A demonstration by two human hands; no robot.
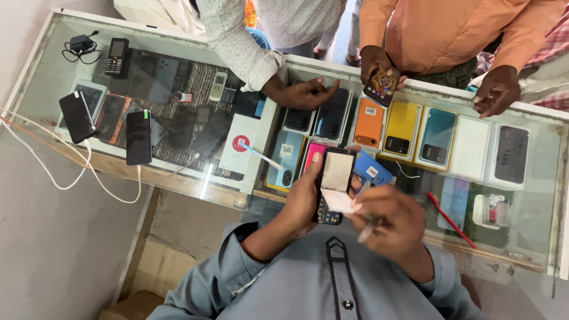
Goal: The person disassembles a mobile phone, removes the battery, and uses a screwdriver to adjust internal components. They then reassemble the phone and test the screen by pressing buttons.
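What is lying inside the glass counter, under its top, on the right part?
Under the glass counter lie boxed phones: an orange one, a yellow one, a teal one, a white box. The person's hands cover whatever lies nearer.

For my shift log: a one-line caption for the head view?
Left hand holds a keypad phone over the glass counter; right hand peels its screen film.

You're getting bright, even daylight across the long glass-topped display counter (536,195), with soft sheen and faint reflections on its pane and 1 thin glare streak at its near edge. Shadows stay weak. Your right hand (388,222) smears with motion blur. Edges bend outward, wide-lens style.
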